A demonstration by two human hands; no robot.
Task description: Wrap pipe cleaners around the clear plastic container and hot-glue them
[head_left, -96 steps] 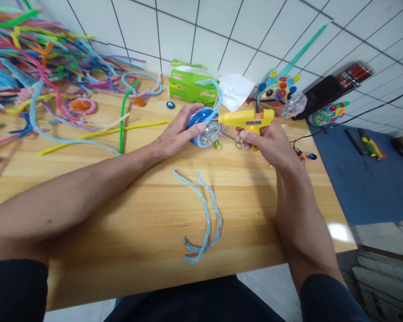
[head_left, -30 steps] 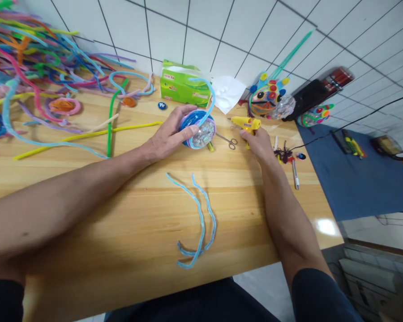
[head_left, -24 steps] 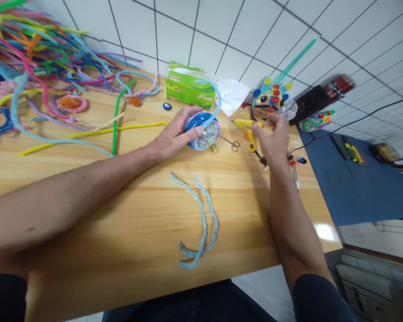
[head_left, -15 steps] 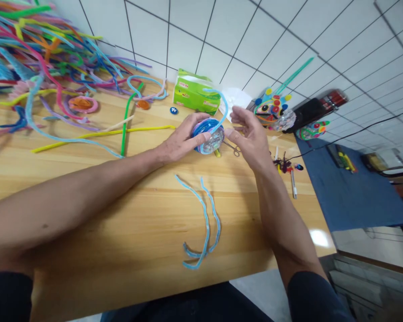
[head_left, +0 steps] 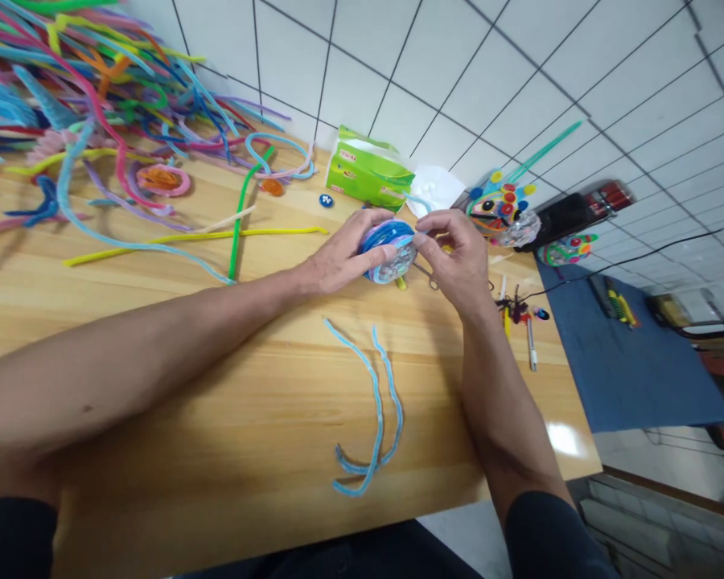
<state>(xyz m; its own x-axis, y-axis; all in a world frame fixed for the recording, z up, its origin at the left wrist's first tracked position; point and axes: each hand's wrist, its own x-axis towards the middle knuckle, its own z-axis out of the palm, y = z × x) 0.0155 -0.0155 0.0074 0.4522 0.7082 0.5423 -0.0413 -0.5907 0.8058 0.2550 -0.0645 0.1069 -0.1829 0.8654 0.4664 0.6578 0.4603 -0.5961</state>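
The cup, wound with blue, sits between the two hands over the table; whether it touches the wood cannot be told. The left hand grips it from nine o'clock, thumb across its front. The right hand, at three o'clock, has thumb and forefinger pinched on a light-blue stem. From the cup, the tissues lie near eleven o'clock, two blue strips at six.
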